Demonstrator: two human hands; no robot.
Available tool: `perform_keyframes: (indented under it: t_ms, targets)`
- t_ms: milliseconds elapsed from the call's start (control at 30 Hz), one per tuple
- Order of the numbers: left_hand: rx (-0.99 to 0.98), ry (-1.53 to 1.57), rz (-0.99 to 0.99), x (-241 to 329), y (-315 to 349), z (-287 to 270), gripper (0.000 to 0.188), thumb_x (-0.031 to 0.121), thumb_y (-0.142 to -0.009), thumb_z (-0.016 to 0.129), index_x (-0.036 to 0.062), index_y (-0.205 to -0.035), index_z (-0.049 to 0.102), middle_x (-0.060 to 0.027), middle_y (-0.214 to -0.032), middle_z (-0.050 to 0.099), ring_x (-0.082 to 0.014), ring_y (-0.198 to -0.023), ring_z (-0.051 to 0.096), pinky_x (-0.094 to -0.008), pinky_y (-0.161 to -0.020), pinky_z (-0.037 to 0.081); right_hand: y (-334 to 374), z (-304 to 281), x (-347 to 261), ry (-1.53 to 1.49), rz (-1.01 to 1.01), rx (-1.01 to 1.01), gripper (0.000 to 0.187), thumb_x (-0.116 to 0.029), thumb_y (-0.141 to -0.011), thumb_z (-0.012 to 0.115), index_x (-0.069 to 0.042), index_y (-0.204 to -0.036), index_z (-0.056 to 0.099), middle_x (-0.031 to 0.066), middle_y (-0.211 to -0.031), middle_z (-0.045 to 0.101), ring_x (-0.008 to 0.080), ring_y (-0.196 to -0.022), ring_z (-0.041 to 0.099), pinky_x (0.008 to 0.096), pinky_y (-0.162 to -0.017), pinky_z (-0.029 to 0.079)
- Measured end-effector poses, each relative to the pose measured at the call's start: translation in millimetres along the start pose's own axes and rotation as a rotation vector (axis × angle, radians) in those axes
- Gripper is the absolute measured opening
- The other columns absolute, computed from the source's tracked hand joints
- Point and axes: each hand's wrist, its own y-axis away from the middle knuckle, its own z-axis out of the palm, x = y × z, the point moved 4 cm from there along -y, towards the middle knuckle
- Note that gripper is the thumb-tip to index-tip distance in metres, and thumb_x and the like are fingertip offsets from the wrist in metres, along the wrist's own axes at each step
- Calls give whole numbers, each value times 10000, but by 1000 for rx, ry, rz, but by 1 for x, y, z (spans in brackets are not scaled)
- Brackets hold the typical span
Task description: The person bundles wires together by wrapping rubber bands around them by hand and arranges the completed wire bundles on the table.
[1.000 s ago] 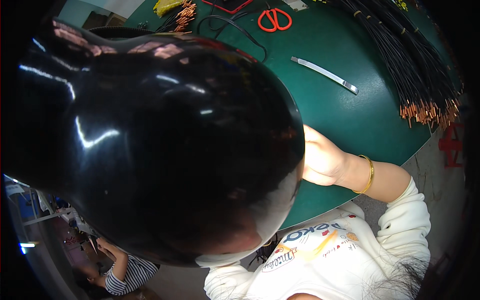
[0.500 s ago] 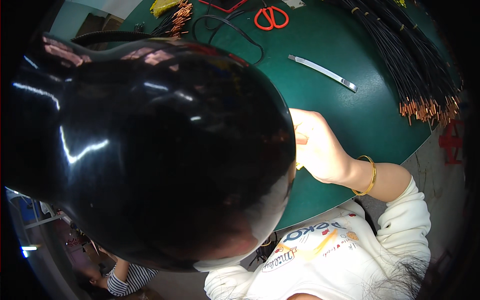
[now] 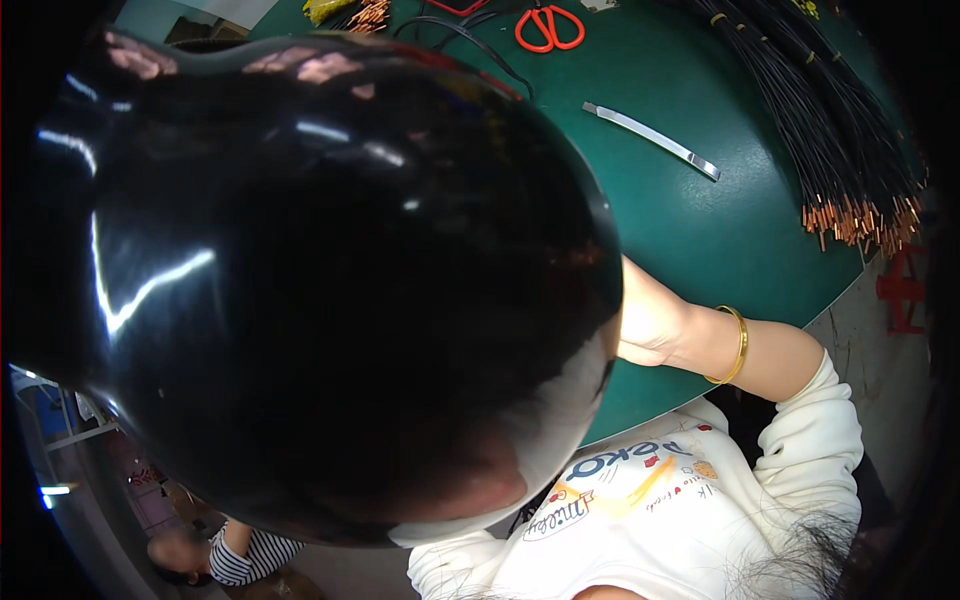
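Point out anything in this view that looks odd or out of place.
A big glossy black rounded thing fills most of the view and hides most of the green table. The right hand is partly tucked behind it, so its grip cannot be seen. The red scissors, metal strip and black wire bundle lie in order.

A big round thing fills the left and middle and hides most of the surface. The right hand rests on the surface, half tucked behind the round thing. A flat strip lies far past the hand. Scissors lie farther off, at the far edge. A bundle of wires lies to the right of the hand.
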Motion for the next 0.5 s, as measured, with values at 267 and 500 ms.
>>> perform_keyframes:
  t_ms: [267,500]
  targets:
    - [34,-43,96,3,-1,6,511,-48,-582,673,-39,-1050,470,-104,-884,569,-160,-744,576,-254,-672,474,-3,0,13,350,-61,-204,290,-56,-718,656,-56,-920,449,23,-801,525,51,-717,509,175,-622,418]
    - [14,-48,154,5,5,0,518,-59,-571,684,-31,-1048,483,-90,-918,561,-165,-789,572,-279,-724,471,0,9,9,522,-142,-163,258,-45,-721,651,-61,-884,451,22,-787,526,49,-715,506,178,-618,422]
